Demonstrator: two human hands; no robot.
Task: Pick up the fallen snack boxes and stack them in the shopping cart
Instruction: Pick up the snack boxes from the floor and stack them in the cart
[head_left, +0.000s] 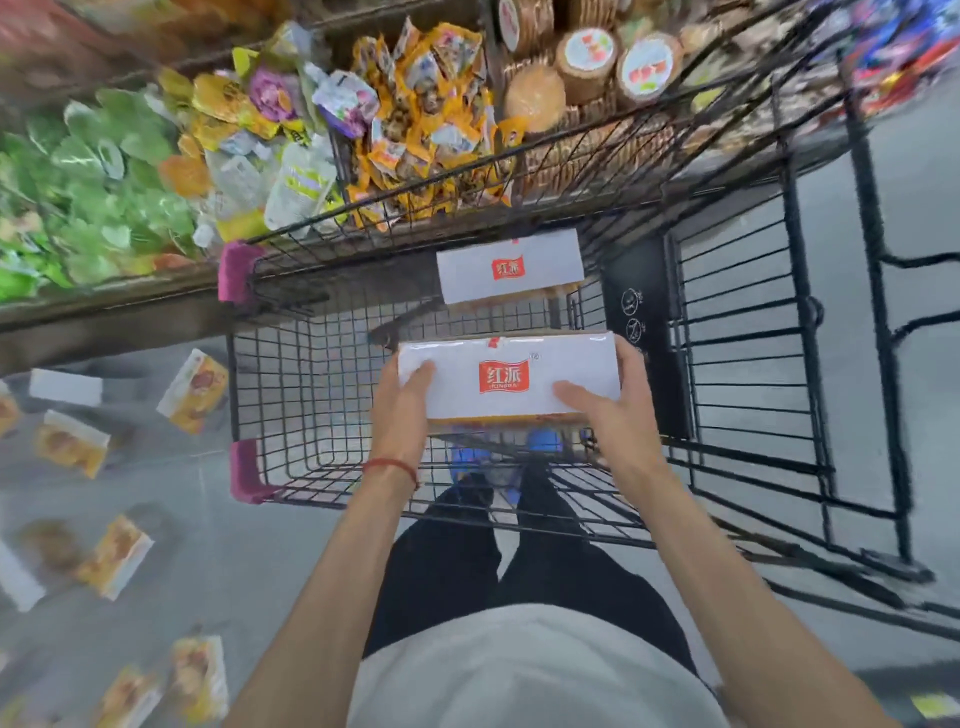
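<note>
the left grip (402, 410) holds the near left corner of a white snack box (509, 382), thumb laid flat on the top face and the other fingers hidden under it. the right grip (608, 410) holds the opposite end, thumb on top and fingers curled round the right edge. the box lies flat and level between them, its red logo facing up and an orange side showing along the near edge. it is held over the basket of the shopping cart (291, 405), close to the near wall; whether it touches anything below cannot be told.

a red string bracelet (392, 465) circles the left wrist. further in, a second white box (509, 270) with the same red logo lies flat inside the cart against the far wall, apart from the held one. the cart has pink corner bumpers (236, 273) on its left side.

on the grey floor (234, 571) left of the cart lie more fallen boxes (195, 389), scattered and tilted at different angles, blurred. beyond the cart a shelf (104, 312) carries loose snack packets (415, 130) in yellow and green, with round cakes (587, 57) to the right. blue shoes (470, 457) show through the cart's wire.
</note>
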